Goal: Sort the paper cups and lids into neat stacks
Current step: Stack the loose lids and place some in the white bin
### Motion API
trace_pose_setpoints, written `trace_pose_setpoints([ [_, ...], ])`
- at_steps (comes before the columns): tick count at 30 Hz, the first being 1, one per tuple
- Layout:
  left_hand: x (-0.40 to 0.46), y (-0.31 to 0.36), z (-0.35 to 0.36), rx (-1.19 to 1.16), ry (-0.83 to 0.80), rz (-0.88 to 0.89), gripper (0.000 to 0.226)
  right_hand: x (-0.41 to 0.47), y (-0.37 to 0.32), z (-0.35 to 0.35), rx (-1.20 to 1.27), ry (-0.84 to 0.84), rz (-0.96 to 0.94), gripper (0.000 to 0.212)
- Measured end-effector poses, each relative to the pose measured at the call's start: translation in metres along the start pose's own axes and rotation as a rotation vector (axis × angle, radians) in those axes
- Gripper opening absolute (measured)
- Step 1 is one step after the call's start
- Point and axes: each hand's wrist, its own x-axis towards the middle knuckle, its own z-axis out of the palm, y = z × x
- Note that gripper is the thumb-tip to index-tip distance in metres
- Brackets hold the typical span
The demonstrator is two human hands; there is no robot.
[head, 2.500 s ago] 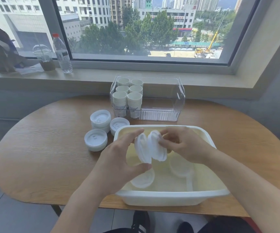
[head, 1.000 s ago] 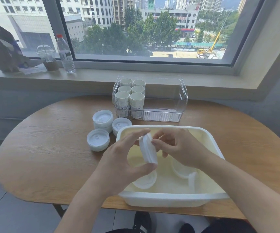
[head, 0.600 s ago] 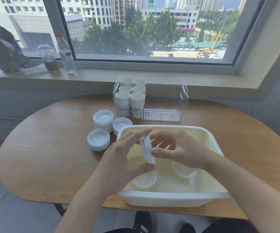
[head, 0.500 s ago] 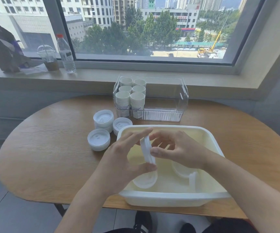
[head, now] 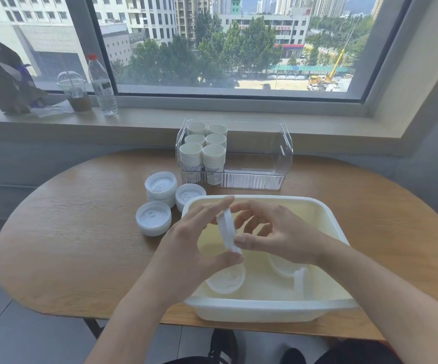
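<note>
While your knees and a dark shoe [head: 223,346] show under the near edge of the wooden table [head: 81,248], both your hands work above the white tub [head: 265,310]. Your left hand [head: 186,248] holds the white lids [head: 227,229] on edge, forefinger stretched along the top rim and thumb curled under the bottom, so the fingers are clamped on them. Your right hand [head: 278,235] pinches the same lids from the other side, thumb pressed against the face, the other fingers curled loosely behind. How many lids are pressed together you cannot tell.

Down in the tub lie more loose lids [head: 225,281], one flat near your left wrist, others toward the right, one of them standing on edge.

Just left of the tub, three lid stacks [head: 154,218] sit close together on the table. Beyond it stands a clear bin [head: 259,153] with six stacks of paper cups [head: 203,151] filling its left half. On the windowsill [head: 212,119] farther back stand a water bottle [head: 101,85], a domed drink cup [head: 74,91] and a brown bag [head: 1,74].
</note>
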Motion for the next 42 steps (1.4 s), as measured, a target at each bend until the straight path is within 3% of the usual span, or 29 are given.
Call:
trace_pose_setpoints([
  [5,-0.001,-0.003,0.001,0.021,0.025,0.005,0.084,0.001,0.002,0.003,-0.034,-0.014,0.019,0.060],
  [9,0.000,-0.005,0.003,-0.007,0.106,-0.030,0.082,0.003,0.003,0.003,-0.090,-0.022,0.087,0.033],
  [13,-0.002,-0.006,0.005,-0.035,0.123,-0.054,0.085,0.001,0.009,0.006,-0.503,-0.253,0.170,0.028],
  [16,-0.003,-0.006,0.004,-0.037,0.116,-0.063,0.084,-0.001,0.014,0.009,-0.632,-0.437,0.211,0.034],
  [19,-0.002,-0.005,0.004,-0.031,0.109,-0.069,0.084,-0.001,0.016,0.011,-0.670,-0.521,0.236,0.036],
  [27,-0.002,-0.003,0.003,-0.035,0.102,-0.067,0.084,0.001,0.012,0.008,-0.688,-0.457,0.202,0.034],
  [42,-0.003,-0.004,0.002,-0.037,0.094,-0.071,0.083,0.001,0.015,0.013,-0.667,-0.621,0.271,0.043],
])
